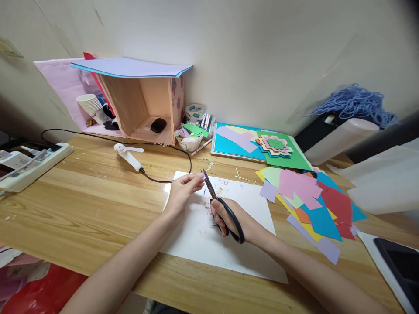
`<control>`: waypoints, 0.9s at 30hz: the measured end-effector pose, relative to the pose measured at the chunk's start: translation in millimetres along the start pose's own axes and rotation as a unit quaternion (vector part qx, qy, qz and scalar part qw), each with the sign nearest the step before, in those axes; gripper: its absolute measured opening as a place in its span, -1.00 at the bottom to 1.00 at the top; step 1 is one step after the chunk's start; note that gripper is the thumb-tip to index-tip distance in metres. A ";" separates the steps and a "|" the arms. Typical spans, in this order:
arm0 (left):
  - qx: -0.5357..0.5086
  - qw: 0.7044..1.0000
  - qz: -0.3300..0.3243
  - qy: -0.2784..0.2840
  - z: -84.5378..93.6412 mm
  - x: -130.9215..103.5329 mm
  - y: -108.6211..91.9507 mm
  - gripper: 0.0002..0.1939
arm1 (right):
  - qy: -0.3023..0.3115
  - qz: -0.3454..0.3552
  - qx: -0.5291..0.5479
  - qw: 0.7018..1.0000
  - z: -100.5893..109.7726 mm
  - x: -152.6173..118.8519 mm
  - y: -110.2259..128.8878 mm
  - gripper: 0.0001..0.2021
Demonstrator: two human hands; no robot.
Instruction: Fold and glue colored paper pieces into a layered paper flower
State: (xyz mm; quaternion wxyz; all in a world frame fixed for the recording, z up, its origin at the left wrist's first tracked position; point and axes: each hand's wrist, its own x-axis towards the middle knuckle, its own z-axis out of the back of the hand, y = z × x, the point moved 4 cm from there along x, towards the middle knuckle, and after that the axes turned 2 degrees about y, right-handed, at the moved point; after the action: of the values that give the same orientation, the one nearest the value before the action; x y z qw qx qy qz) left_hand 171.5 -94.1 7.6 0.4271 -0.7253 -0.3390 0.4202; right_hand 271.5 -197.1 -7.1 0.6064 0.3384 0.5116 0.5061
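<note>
My right hand (234, 218) is wrapped round the black handles of a pair of scissors (211, 187), whose blades point up and away from me. Pinched between the thumb and fingertips of my left hand (183, 191) is a small piece of purple paper (203, 175), mostly hidden by the fingers. The scissor tips are right beside this piece; I cannot tell whether the blades touch it. Both hands are above a white sheet (242, 257) with coloured marks and smudges.
Coloured paper scraps (304, 192) lie to the right. Behind them, a layered paper flower (276, 146) rests on green card (299, 158). A glue gun (129, 158) with its cord lies left, before an open box (134, 109). A power strip (39, 168) is farther left, a dark tablet-like device (397, 266) at right.
</note>
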 end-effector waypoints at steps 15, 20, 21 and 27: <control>-0.049 0.998 0.033 0.026 -1.5 4.6 3.6 -0.77 | -0.040 -0.032 -0.041 0.998 1.6 -3.3 10.3 -0.56; -0.069 0.996 0.042 0.039 -1.8 5.8 5.0 -0.77 | -0.076 -0.032 -0.124 0.989 7.3 -2.9 14.0 -0.57; -0.070 0.996 0.044 0.040 -1.5 6.3 5.3 -0.77 | -0.089 -0.028 -0.142 0.986 10.5 -2.4 15.5 -0.57; -0.028 0.996 0.049 0.071 -0.8 9.2 8.2 -0.76 | -0.163 -0.031 -0.312 0.936 47.3 4.5 22.3 -0.60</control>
State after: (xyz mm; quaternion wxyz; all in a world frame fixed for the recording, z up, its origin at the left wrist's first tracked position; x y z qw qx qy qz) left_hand 177.2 -89.9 -2.5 0.4084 -0.7806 -0.2833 0.3790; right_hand 310.9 -181.9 24.0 0.7719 0.1941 0.2329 0.5588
